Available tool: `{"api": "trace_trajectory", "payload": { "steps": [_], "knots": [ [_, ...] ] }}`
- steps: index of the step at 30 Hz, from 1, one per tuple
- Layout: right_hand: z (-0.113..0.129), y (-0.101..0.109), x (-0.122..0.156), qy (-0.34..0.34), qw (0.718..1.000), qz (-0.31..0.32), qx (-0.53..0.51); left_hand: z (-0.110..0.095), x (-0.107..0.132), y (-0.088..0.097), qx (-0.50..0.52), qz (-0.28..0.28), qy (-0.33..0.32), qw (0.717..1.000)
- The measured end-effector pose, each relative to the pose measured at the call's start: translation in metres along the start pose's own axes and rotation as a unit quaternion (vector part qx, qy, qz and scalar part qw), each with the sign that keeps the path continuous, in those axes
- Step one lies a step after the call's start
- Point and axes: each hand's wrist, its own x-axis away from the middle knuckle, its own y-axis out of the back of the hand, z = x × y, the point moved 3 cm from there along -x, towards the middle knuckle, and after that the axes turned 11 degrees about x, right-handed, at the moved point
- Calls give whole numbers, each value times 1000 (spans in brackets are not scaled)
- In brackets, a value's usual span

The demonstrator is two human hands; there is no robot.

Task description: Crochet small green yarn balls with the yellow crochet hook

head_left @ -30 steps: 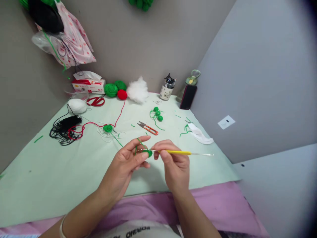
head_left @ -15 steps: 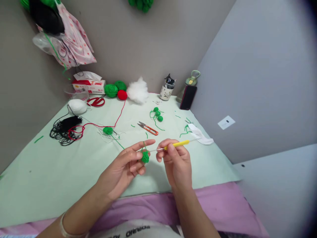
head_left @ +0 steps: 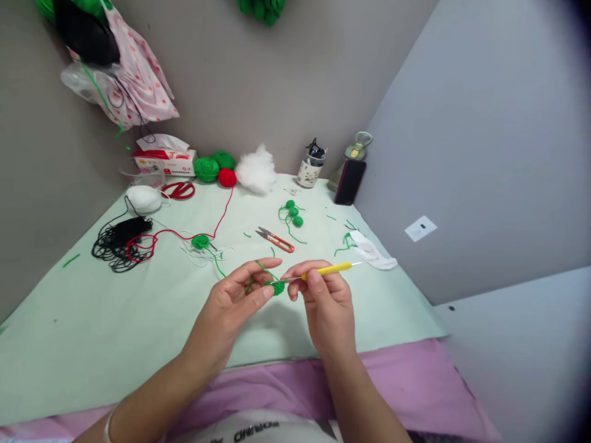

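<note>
Between the thumb and fingers of my left hand (head_left: 235, 295) is a small green crochet piece (head_left: 278, 287). Green yarn runs over my left index finger and back to a small green yarn ball (head_left: 200, 241) on the table. My right hand (head_left: 329, 301) grips the yellow handle of a crochet hook (head_left: 330, 269). The hook's metal shaft points left and its tip meets the green piece; the exact stitch is too small to tell. Just beyond my hands lie orange thread snips (head_left: 276, 239) and several small green crocheted balls (head_left: 293, 212).
At the back stand a tissue box (head_left: 166, 161), a red yarn ball (head_left: 227, 178), white stuffing (head_left: 257, 169), a pen cup (head_left: 311, 170) and a phone (head_left: 350, 183). Left are black yarn (head_left: 127, 237), white yarn (head_left: 144, 199) and red scissors (head_left: 179, 191). White fabric (head_left: 373, 250) lies right.
My left thumb and fingers have shifted around the green piece, which has turned and moved slightly right. The hook's tip is now at the piece. The yarn to the ball hangs slacker.
</note>
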Motion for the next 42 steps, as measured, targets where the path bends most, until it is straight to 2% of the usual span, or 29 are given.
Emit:
{"api": "trace_trajectory", "payload": {
  "steps": [5,8,10,12,14,15,16,17,19,21,22,24,27,30,32,33,34,35,38,40,42],
  "knots": [
    [8,1,4,34,999,10,20,-2,0,0,-4,-10,-17,1000],
    [14,2,11,102,988,6,120,-4,1,0,-39,-24,-57,997],
    [17,0,16,189,958,14,217,-4,3,-1,-70,-36,-82,993],
    [18,-4,21,283,905,21,317,-2,3,-2,-64,-44,-82,994],
    [15,-7,24,349,851,11,393,2,2,-4,-3,-36,-39,999],
    [14,-7,24,365,836,1,411,4,1,-5,39,-22,-2,999],
    [14,-7,24,369,834,-8,410,5,0,-6,83,-7,38,996],
    [14,-5,23,357,849,-16,389,6,-2,-6,121,6,75,990],
    [14,-1,18,286,909,-29,300,5,-5,-6,169,17,111,979],
    [13,1,12,192,963,-36,186,1,-6,-4,172,5,93,981],
    [13,1,10,163,976,-26,143,0,-6,-3,161,1,77,984],
    [13,-3,7,147,982,-2,116,-1,-4,-5,127,10,56,990],
    [12,-6,9,176,970,5,165,2,0,-9,82,17,42,996],
    [12,-6,16,249,931,-1,268,4,-1,-8,81,-13,33,996],
    [14,-6,19,302,895,9,328,5,-3,-7,124,-8,68,990],
    [14,-5,19,311,889,10,335,6,-5,-7,151,1,94,984],
    [15,-3,18,303,897,2,322,7,-6,-6,176,7,118,977],
    [15,0,16,276,916,-10,291,7,-7,-5,195,8,133,972],
    [11,5,9,154,978,-32,139,5,-9,-1,195,-8,108,975],
    [8,2,6,105,991,-10,77,4,-8,-1,148,-1,70,987],
    [7,-2,5,92,993,9,79,4,-5,-2,91,16,43,995]
  ]
}}
